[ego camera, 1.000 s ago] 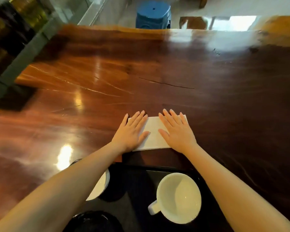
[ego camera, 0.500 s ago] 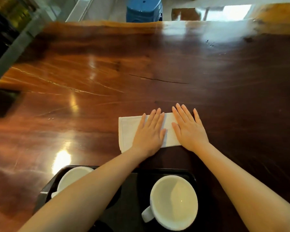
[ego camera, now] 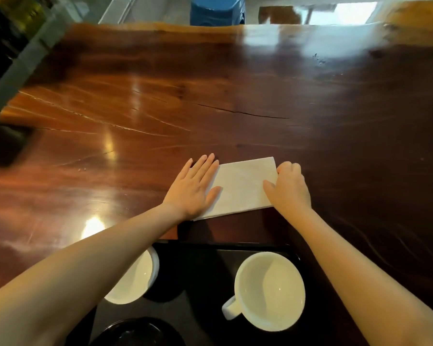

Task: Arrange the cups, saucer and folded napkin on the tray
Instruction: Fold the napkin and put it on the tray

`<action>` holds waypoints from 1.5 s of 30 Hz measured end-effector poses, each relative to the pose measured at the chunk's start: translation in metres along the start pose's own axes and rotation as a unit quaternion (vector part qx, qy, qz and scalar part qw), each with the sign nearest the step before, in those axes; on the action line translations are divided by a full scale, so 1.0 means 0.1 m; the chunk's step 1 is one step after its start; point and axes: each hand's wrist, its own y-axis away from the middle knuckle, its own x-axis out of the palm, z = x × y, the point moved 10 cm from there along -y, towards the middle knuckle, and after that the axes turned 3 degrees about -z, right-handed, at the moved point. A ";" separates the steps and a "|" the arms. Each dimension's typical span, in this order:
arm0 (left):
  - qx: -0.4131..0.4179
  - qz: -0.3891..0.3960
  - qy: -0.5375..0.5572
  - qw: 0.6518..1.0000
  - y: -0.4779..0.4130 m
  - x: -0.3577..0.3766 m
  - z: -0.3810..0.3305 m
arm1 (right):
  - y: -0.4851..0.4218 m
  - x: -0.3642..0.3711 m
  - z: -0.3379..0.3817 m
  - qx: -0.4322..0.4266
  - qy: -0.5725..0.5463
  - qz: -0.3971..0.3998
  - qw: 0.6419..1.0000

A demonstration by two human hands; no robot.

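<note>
The right hand (ego camera: 289, 188) has its grip pinched on the right edge of the folded napkin (ego camera: 243, 187), fingers curled over the far corner and the thumb lying on the top surface. The left hand (ego camera: 194, 189) lies flat with its grip spread, palm down, pressing the napkin's left end onto the bench (ego camera: 210, 83); its fingers point toward the top of the frame and partly overhang the napkin's left border. The napkin is a white rectangle lying slightly askew at the middle of the frame, its right end a little higher in the picture than its left, resting on the dark polished wood just above the tray (ego camera: 200, 270).

The black tray fills the bottom centre of the frame. On it, at lower right, stands a white cup (ego camera: 270, 290), upright and empty, its handle toward the lower left. A second white cup (ego camera: 135, 278) sits at the tray's left, partly hidden by the left forearm. At the very bottom edge a dark round saucer (ego camera: 138, 330) shows only in part.

Beyond the bench's far edge, at top centre, stands a blue stool (ego camera: 216, 10).
</note>
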 end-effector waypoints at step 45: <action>-0.267 -0.002 0.335 0.903 0.40 -0.28 0.83 | 0.73 0.60 1.44 -0.215 -0.121 0.169 0.954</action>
